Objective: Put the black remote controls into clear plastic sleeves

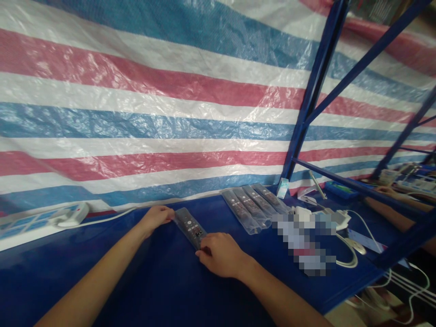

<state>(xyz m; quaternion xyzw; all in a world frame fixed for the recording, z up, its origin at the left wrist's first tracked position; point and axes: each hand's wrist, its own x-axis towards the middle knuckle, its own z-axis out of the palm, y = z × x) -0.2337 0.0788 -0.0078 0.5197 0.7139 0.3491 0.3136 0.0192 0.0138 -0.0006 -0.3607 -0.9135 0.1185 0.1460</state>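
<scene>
A dark remote control [189, 227] in a clear plastic sleeve lies slantwise on the blue tabletop between my hands. At its far end, my left hand [157, 220] pinches the edge of the sleeve with closed fingers. My right hand [222, 255] is closed on the near end, its curled fingers covering that part. To the right, several similar bagged remote controls [250, 206] lie side by side in a slanted row near the striped sheet.
A white power strip [76, 214] with a cable lies at the left back. White adapters and cables [342, 220] and a small box [282, 188] stand right. A blue metal frame [308, 104] rises there. Beyond it, another person's arm [391, 209] reaches over the bench.
</scene>
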